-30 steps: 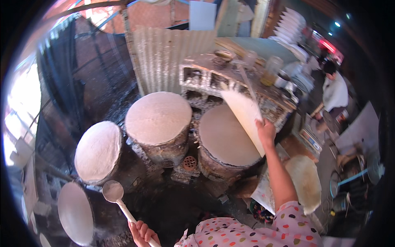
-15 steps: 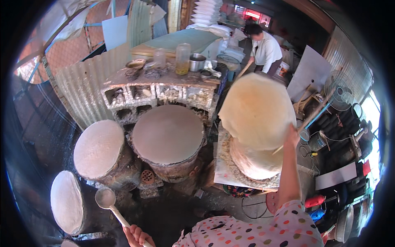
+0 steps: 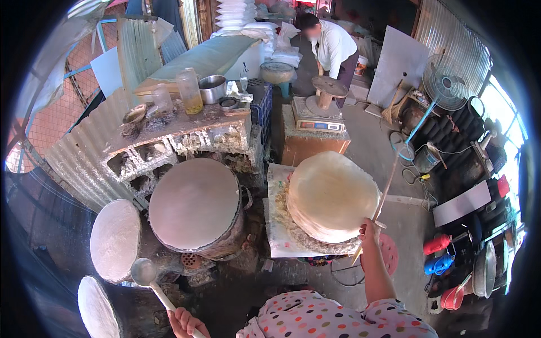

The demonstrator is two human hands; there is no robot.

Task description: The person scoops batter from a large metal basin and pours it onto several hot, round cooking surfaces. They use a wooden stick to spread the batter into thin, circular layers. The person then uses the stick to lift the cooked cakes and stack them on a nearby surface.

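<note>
My left hand point(image 3: 189, 323), at the lower edge, is closed round the handle of a pale ladle point(image 3: 144, 272), its bowl raised beside the drums. My right hand point(image 3: 369, 230) grips a long thin wooden stick point(image 3: 387, 191) at the right edge of a stack of round, pale, thin sheets point(image 3: 332, 191). The top sheet lies flat on the stack, which rests on a white-covered board point(image 3: 278, 225). To the left stands a large drum with a smooth, pale round top point(image 3: 194, 205). Two more pale round tops point(image 3: 115, 239) are farther left and nearer me.
A block counter point(image 3: 186, 135) behind the drums bears a jar point(image 3: 190, 93) and a metal pot point(image 3: 212, 89). Beyond the stack stands a scale point(image 3: 318, 121) on a box. A bending person point(image 3: 335, 48) works behind it. A fan point(image 3: 448, 84) stands at right.
The sheet that hung raised over the stack, by the stick, now lies flat on it. My right hand has come down and nearer. The view has shifted; the ladle stays held.
</note>
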